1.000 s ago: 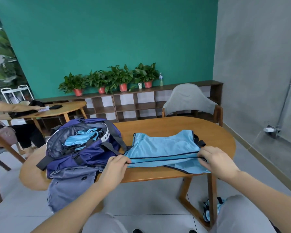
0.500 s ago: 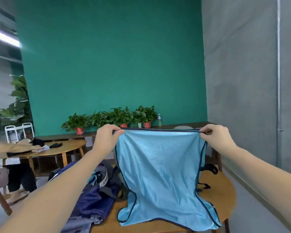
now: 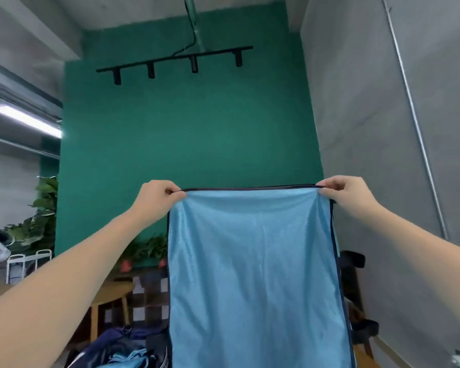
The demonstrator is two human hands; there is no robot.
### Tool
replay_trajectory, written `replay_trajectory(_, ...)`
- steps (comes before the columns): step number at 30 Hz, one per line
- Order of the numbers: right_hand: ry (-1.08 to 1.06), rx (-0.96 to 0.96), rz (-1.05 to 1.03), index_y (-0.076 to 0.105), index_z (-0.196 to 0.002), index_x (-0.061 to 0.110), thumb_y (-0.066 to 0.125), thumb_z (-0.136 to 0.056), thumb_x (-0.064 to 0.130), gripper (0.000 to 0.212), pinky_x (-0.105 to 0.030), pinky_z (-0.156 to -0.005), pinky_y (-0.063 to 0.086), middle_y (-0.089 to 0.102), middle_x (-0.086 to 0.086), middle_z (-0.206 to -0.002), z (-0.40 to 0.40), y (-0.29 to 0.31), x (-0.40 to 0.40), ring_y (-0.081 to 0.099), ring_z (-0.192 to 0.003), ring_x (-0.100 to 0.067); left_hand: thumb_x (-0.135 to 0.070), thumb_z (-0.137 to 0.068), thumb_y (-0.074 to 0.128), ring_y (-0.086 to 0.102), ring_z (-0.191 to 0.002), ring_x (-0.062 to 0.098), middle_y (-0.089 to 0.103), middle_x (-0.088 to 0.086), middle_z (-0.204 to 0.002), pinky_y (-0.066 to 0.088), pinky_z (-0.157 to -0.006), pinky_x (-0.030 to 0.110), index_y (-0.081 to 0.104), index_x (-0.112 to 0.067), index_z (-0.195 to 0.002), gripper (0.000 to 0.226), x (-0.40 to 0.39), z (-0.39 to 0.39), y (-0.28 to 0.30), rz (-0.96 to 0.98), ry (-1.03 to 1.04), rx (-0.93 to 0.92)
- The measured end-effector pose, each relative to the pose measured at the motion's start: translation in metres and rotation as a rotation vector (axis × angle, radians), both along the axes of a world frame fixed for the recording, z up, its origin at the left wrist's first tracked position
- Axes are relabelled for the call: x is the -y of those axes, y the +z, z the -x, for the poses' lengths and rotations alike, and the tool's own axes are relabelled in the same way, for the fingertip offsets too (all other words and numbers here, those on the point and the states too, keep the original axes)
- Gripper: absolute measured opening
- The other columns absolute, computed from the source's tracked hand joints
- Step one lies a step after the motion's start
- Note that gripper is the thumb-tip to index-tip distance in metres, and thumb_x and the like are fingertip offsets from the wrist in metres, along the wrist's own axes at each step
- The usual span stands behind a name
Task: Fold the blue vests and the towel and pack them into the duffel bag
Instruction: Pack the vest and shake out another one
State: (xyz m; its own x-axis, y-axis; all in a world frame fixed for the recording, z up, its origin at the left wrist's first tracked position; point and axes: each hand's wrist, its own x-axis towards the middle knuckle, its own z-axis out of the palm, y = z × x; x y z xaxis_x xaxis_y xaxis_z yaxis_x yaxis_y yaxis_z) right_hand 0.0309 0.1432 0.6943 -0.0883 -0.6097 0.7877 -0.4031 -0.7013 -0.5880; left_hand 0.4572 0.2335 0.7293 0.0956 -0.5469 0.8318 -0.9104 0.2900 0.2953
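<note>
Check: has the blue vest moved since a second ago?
Yes. The blue vest went up off the wooden table, pinched at its top corners by the left hand and right hand, hanging before the green wall.

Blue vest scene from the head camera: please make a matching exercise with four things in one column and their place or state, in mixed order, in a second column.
Things:
1. blue vest
2. left hand
3. duffel bag
4. track light

Places or states:
A. pinches the top left corner of the cloth
B. on the ceiling
C. hangs stretched between two hands
D. open, at the bottom left

Pairs: 1-C, 2-A, 3-D, 4-B
</note>
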Motion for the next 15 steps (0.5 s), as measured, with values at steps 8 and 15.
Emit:
replay_trajectory(8, 0.034, -0.013, -0.010, 0.075, -0.096, 0.021, 0.081, -0.085, 0.019, 0.013, -0.030, -0.078, 0.049, 0.073, -0.008, -0.089, 0.002, 0.000, 0.003, 0.064, -0.081, -0.020, -0.026, -0.086, 0.079, 0.064, -0.088, 0.005, 0.073, -0.011, -0.084, 0.044, -0.073, 0.015, 0.072, -0.036, -0.079, 0.014, -0.006, -0.014, -0.006, 0.007, -0.080, -0.090)
replay_trajectory(15, -0.140, -0.366, -0.075, 0.072, -0.097, 0.024, 0.077, -0.088, 0.030, 0.012, -0.032, -0.080, 0.048, 0.070, 0.009, -0.092, -0.004, -0.021, 0.034, 0.063, -0.089, -0.011, -0.031, -0.084, 0.080, 0.063, -0.088, 0.011, 0.071, -0.011, -0.080, 0.051, -0.080, 0.030, 0.068, -0.045, -0.091, 0.019, 0.037, -0.030, -0.039, -0.172, -0.014, -0.053)
